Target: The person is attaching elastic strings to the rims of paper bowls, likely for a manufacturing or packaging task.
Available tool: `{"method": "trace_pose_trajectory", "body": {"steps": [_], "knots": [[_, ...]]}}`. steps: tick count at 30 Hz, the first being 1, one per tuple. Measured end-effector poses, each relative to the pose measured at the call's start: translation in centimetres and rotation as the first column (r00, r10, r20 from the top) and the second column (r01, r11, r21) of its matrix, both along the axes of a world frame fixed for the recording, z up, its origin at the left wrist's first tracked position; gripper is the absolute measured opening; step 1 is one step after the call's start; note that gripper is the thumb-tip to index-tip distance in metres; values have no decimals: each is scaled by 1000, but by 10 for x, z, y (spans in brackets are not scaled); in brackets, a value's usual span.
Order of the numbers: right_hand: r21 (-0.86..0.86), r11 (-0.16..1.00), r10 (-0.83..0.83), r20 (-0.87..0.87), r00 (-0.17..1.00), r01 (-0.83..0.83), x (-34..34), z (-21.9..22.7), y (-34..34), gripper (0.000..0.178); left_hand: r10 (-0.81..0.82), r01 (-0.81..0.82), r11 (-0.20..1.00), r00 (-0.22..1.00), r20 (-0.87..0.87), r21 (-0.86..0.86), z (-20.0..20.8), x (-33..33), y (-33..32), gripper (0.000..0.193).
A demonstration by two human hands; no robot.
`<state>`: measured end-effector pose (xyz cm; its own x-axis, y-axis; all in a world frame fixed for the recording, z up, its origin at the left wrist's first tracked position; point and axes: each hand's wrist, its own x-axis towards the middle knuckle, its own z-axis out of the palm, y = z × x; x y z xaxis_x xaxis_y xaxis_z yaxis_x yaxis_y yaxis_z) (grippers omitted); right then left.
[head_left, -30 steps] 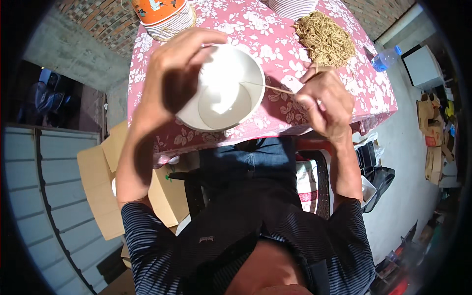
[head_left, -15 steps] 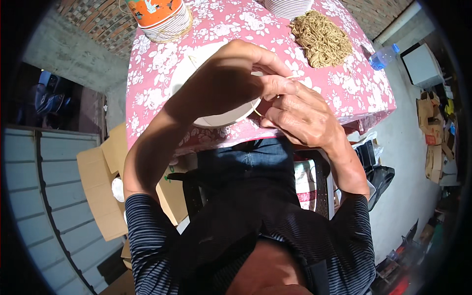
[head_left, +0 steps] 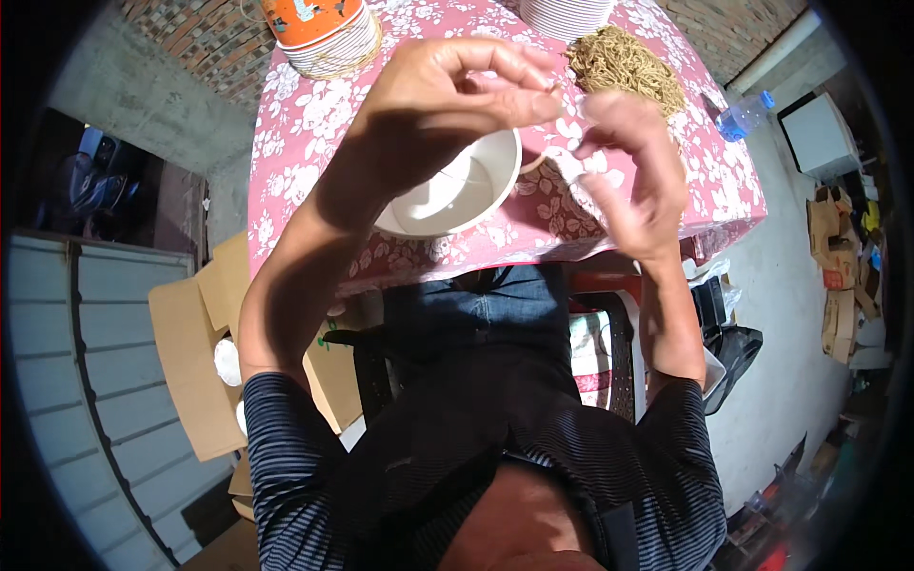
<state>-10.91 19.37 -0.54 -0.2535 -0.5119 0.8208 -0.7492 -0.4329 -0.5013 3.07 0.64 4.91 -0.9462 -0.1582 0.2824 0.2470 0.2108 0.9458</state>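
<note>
A white bucket (head_left: 495, 195) stands on the table below my left forearm, its mouth toward me and part of its rim hidden. A short curve of tan cord (head_left: 535, 165) sticks out beside the rim. Above the bucket, my left hand (head_left: 447, 90) pinches thumb and forefinger together. A small tan bit, apparently a cord end, shows at those fingertips. Slightly smeared by motion, my right hand (head_left: 643, 181) hangs to the right with thumb and fingers apart. I see nothing between them.
A pink floral cloth (head_left: 295, 157) covers the table. At its far side are a stack of orange and white buckets (head_left: 328, 43), a white stack (head_left: 566, 14) and a heap of tan cords (head_left: 628, 71). A bottle (head_left: 745, 116) is right; cardboard boxes (head_left: 190, 362) lie left.
My hands have come apart and risen away from the bucket. The right one has let go of the cord and opened; the left has moved farther up, uncovering more of the bucket.
</note>
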Motion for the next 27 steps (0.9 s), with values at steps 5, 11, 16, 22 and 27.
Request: {"method": "trace_pose_trajectory", "body": {"steps": [5,11,16,22,27], "knots": [[63,875,319,670,671,-479,13,29,-4,52,66,-85,988,988,-142,-131,8,-8,8,23],[-103,858,409,730,547,-503,14,28,-17,18,-223,6,894,873,-434,-447,8,-11,-8,19],[-7,893,321,709,628,-449,9,14,-8,19,83,-100,983,990,-111,-155,-11,23,-7,27],[172,971,-10,722,692,-165,-6,-7,12,15,226,-108,600,973,39,-793,-32,89,4,32],[151,987,-63,658,751,-48,1,-9,0,13,214,-192,533,973,-88,-824,-33,90,0,22]]}}
